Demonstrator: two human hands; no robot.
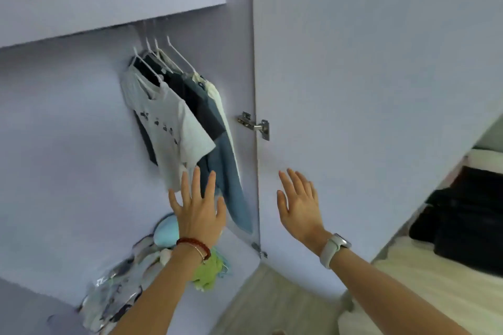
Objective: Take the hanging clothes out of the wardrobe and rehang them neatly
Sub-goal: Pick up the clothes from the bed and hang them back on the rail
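Your left hand (197, 207) is raised with the fingers straight and spread, grasping nothing. Its fingertips overlap the lower hems of the hanging clothes (185, 119) in this view; whether they make contact cannot be determined. A braided dark red bracelet (194, 245) and a thin metallic bangle encircle that wrist.

Your right hand (298, 205) is likewise released, palm toward the open wardrobe door (367, 62), fingers extended, holding nothing. A watch (334, 249) with a smooth pale band and a rounded case sits on that wrist.

The clothes hang inside the wardrobe (68, 117), beneath the shelf (109, 0), close to the hinge side. They are carried on thin white hangers (163, 58) with long straight hooks.
- Front garment: a light grey short-sleeved T-shirt (174, 128), soft knit, with a row of small dark printed shapes across the chest. The print is too blurred to read.
- Behind it: a dark charcoal garment, a blue denim-like piece (231, 185) that hangs lowest, and a cream garment at the back.

The wardrobe panels are smooth, matte and pale lavender. A metal cup hinge (254, 125) joins the door to the side panel.

On the wardrobe floor lies a loose heap of crumpled fabric (119, 280), with a rounded light blue item (166, 230) and a fuzzy lime green item (208, 272). A bed (435, 288) with cream bedding and a black folded item (468, 228) stands at the right.
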